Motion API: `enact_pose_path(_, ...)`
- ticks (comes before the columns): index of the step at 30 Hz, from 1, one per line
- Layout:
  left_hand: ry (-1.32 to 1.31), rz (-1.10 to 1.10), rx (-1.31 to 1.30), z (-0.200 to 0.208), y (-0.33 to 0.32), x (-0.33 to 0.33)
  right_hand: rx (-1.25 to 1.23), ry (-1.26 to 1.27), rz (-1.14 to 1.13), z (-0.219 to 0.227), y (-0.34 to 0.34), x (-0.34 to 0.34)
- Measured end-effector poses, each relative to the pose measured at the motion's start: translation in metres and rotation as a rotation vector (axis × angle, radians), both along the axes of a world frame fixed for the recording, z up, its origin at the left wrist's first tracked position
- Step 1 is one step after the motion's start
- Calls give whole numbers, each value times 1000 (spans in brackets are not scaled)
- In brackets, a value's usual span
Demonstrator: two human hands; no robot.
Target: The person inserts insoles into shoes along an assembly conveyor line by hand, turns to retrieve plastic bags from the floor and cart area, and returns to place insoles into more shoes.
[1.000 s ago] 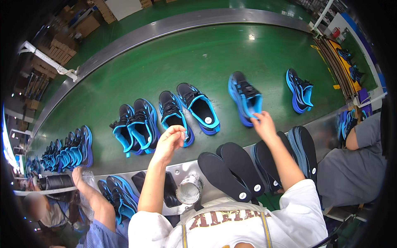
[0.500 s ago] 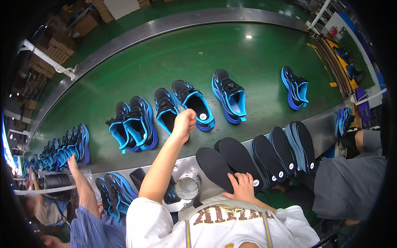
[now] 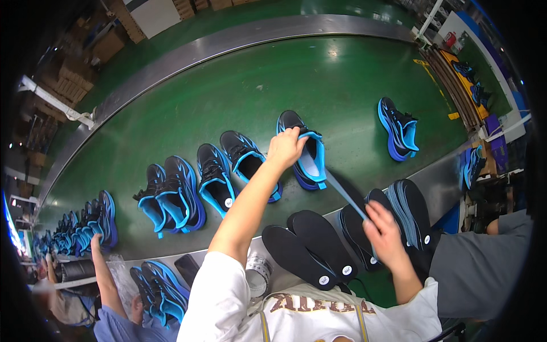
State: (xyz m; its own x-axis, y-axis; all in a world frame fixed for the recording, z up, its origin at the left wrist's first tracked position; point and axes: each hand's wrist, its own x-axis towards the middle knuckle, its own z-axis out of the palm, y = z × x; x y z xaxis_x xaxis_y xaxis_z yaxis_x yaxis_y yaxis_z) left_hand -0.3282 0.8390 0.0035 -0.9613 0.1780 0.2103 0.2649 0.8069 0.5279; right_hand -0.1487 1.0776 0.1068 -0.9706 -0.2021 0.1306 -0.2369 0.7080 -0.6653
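My left hand [image 3: 286, 149] is closed on the tongue area of a black-and-blue sneaker [image 3: 292, 121] standing on the green belt, its pale inside showing. My right hand [image 3: 386, 232] pinches a thin insole [image 3: 346, 195], seen nearly edge-on. The insole slants from the fingers toward the sneaker's heel opening, its far end close to the collar; whether it touches I cannot tell. Below, black insoles [image 3: 302, 248] with round white stickers lie on the metal ledge [image 3: 242, 248]. Left of my left hand stand a sneaker [image 3: 242, 157] partly behind my forearm and another sneaker [image 3: 213, 176] with a sticker inside.
More insole stacks [image 3: 411, 211] lie at the right, beside a person in grey [image 3: 478, 268]. A lone sneaker [image 3: 396, 128] stands farther right on the green belt [image 3: 319, 74]. A roll of tape [image 3: 257, 276] sits near my left sleeve. At left, a co-worker's hand [image 3: 97, 242] touches lined-up sneakers.
My left hand has moved right from the neighbouring sneakers to this one and closed on it. My right hand has left the near insoles and lifted an insole toward the sneaker.
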Motion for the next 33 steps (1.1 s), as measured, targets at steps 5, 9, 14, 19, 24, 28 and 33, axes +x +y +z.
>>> enact_pose_path(5, -447, 40, 146, 17, -2, -25, 110, 191, 96, 13, -8, -66)
enact_pose_path(9, -568, 58, 253, 10, -11, -23, 290, 189, 231, -7, -30, -96)
enact_pose_path(14, -559, 51, 483, -8, -3, -20, 469, 139, 234, -86, -65, -138)
enact_pose_path(19, -611, 101, 685, -11, -2, -15, 480, -65, 100, -110, -94, -150)
enact_pose_path(24, -469, 183, 868, -17, -5, -7, 507, -34, 137, -72, -101, -134)
enact_pose_path(28, -449, 132, 671, -15, 0, -7, 534, -518, 423, -54, -76, -166)
enact_pose_path(33, -455, 89, 638, -19, -1, -11, 634, -208, 455, -108, -79, -169)
